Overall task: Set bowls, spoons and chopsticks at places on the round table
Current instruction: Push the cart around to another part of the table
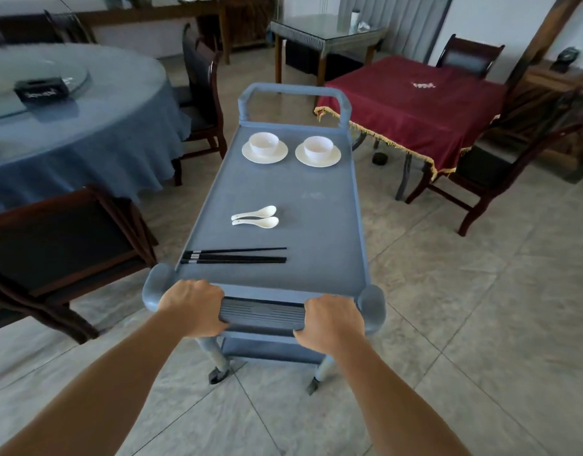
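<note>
A blue-grey service cart (316, 205) stands in front of me. My left hand (193, 307) and my right hand (331, 319) both grip its near handle (262, 312). On the cart's far end sit two white bowls on saucers, a left bowl (264, 143) and a right bowl (318, 148). Two white spoons (255, 217) lie side by side mid-tray. Black chopsticks (234, 256) lie across the near part of the tray. The round table (86, 126), under a blue cloth, is at the left.
A glass turntable (7, 103) with a black tissue box (41, 88) tops the round table. Dark wooden chairs (53, 245) stand around it. A square table with a red cloth (415, 106) is to the right, with chairs (500, 166). A glass-topped table (326, 34) is behind.
</note>
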The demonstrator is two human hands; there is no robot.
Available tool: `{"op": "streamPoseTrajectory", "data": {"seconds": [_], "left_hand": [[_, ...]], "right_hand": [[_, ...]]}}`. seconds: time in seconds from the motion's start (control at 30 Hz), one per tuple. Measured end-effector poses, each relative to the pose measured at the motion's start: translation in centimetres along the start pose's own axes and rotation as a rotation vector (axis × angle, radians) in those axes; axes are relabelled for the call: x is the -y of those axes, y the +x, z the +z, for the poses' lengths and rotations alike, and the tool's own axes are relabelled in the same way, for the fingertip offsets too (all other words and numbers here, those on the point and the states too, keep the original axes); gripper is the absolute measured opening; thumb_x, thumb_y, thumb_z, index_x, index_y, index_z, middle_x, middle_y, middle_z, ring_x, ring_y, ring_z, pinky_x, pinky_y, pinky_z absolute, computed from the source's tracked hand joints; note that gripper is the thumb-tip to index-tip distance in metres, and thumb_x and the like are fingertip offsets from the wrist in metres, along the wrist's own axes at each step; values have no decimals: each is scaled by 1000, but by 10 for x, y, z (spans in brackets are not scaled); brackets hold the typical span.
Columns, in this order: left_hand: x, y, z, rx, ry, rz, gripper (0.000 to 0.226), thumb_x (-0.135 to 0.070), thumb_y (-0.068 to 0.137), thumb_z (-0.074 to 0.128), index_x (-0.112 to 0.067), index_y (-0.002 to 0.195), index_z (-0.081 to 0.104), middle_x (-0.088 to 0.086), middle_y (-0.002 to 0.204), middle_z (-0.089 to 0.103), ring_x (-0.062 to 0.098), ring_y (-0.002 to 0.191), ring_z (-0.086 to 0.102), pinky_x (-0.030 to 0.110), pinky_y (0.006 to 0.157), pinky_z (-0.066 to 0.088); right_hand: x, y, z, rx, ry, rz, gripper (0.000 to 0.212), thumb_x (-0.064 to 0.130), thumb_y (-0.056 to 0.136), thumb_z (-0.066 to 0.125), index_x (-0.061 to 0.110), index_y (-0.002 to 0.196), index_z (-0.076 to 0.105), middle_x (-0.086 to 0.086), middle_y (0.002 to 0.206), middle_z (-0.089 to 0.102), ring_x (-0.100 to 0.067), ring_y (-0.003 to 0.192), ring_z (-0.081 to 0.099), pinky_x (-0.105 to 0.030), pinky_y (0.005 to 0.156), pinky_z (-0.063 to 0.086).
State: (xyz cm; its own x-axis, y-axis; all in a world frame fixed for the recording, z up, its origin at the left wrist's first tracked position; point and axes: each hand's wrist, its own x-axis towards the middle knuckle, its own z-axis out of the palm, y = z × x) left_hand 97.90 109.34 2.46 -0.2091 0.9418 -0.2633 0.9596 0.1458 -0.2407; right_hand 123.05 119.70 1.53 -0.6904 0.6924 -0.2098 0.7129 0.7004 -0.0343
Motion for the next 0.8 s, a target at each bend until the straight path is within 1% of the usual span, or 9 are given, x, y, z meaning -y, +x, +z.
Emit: {"op": "streamPoseTrajectory", "data": {"seconds": [0.13, 0.27, 0.37, 0.4, 0.5, 0.53, 0.6, 0.67, 0.8], "left_hand": [[-24, 40, -17, -11, -35, -18, 42, -69, 62, 41, -29, 69, 53, -11, 62, 52, 12, 61, 54, 30, 57, 40], [-44, 90, -32, -42, -65, -33, 45, -72, 63, 42, -28, 69, 52, -12, 62, 52, 11, 58, 51, 29, 55, 37], [-55, 130, -43, -60, -80, -42, 47, -74, 62, 39, -29, 69, 49, -12, 61, 48, 13, 58, 49, 30, 54, 37], [-58, 145, -46, -67, -85, -43, 46, -74, 62, 39, -30, 69, 49, -12, 60, 47, 13, 57, 49, 30, 54, 37], [-64, 188, -59, -82, -106, -47, 45, -74, 63, 38, -31, 69, 48, -12, 60, 46, 14, 57, 51, 30, 53, 38], [-66, 203, -64, -81, -111, -48, 45, -74, 63, 38, -31, 70, 48, -12, 60, 45, 15, 59, 51, 30, 53, 38], [-70, 234, -75, -75, -125, -59, 43, -72, 64, 39, -31, 71, 47, -11, 60, 44, 17, 59, 52, 31, 54, 39], [-74, 264, -83, -77, -136, -80, 41, -70, 65, 40, -29, 69, 45, -11, 59, 45, 17, 56, 49, 30, 53, 38], [-78, 318, -95, -96, -165, -107, 40, -66, 64, 43, -26, 59, 40, -10, 53, 47, 9, 46, 41, 26, 44, 27]], "right_hand": [[-51, 32, -7, -6, -33, -23, 31, 50, 75, 55, 22, 65, 47, 5, 58, 48, -16, 52, 44, -28, 46, 29], [-101, 71, -17, 4, -57, -26, 35, 55, 75, 57, 23, 65, 44, 6, 60, 47, -19, 58, 50, -29, 50, 36], [-136, 103, -25, -9, -97, -32, 39, 56, 72, 57, 24, 61, 38, 6, 58, 44, -20, 57, 49, -29, 52, 34], [-147, 115, -28, -9, -102, -30, 39, 57, 72, 57, 24, 61, 39, 6, 58, 44, -21, 57, 48, -30, 53, 34], [-181, 153, -37, -3, -120, -22, 36, 59, 71, 57, 23, 70, 53, 6, 60, 48, -21, 59, 53, -30, 54, 39], [-192, 166, -41, -10, -129, -26, 36, 59, 71, 57, 23, 71, 54, 6, 61, 49, -20, 60, 54, -30, 54, 40], [-214, 193, -49, -12, -135, -30, 35, 59, 70, 57, 25, 69, 50, 7, 61, 48, -19, 60, 54, -30, 54, 40], [-236, 219, -56, -2, -143, -40, 35, 59, 70, 56, 25, 67, 45, 7, 61, 48, -19, 61, 53, -30, 54, 38], [-274, 268, -66, -1, -154, -63, 36, 59, 69, 55, 24, 75, 58, 6, 65, 57, -20, 63, 56, -32, 56, 39]]}}
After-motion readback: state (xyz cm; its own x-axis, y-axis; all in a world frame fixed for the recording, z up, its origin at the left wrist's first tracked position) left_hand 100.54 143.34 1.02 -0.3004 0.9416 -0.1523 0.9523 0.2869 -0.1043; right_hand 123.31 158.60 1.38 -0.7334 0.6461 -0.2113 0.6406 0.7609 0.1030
